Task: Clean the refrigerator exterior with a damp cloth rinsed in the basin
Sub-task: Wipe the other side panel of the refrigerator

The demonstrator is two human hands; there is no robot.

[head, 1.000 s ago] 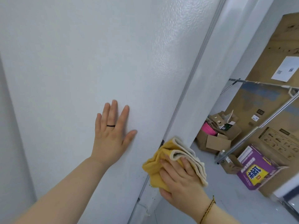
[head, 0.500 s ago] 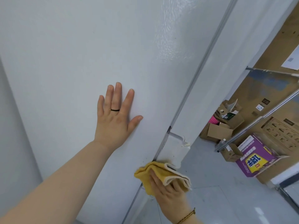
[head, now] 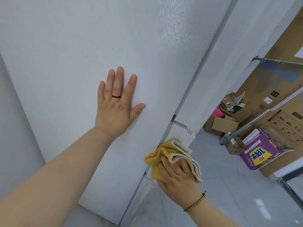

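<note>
Head view: braces left hand flat, fingers straight and spread, on refrigerator side panel; clutches folded yellow cloth in right hand, pressed against the low front edge. Follow the seam with firm, overlapping strokes.

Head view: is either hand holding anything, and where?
The right hand holds the yellow cloth, fingers over its lower middle; left hand lies flat, holding nothing.

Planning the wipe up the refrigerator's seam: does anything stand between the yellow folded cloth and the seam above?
Yes: a white hinge bracket juts from the seam just above the yellow folded cloth that the right hand holds there. The flat left hand is well aside.
</note>
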